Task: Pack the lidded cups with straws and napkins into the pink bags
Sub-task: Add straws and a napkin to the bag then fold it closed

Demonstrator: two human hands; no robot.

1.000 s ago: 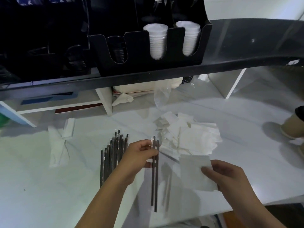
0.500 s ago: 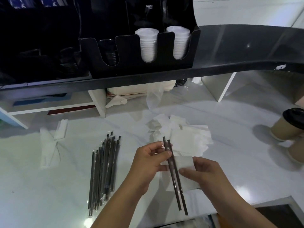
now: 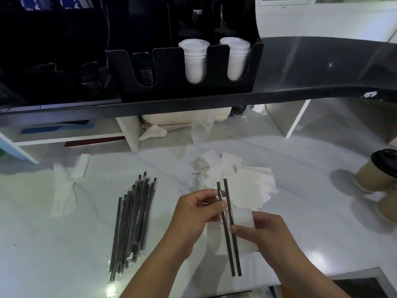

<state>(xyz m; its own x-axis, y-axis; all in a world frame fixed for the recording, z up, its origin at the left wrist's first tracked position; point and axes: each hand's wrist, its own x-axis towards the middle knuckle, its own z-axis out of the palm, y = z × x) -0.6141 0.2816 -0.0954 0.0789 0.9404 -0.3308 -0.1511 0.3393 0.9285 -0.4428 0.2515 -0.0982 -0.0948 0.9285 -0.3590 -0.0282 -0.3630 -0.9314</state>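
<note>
Pairing two straws [image 3: 228,229], pinched by the left hand [image 3: 198,214], with one napkin [image 3: 243,218], pinched by the right hand [image 3: 261,230], at lower centre, the task appears early: lidded cups [image 3: 378,175] wait at right edge, no pink bag visible.

A café service counter: stacked white lids [image 3: 194,59] in a black dispenser [image 3: 184,72], wrapped straws [image 3: 131,222], napkins [image 3: 242,181]

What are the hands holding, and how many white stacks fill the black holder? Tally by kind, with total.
Thin dark wrapped straws, pinched by left hand: 2
White paper napkin, held by right hand: 1
White plastic stacks in black slotted holder: 2
Total: 5
</note>
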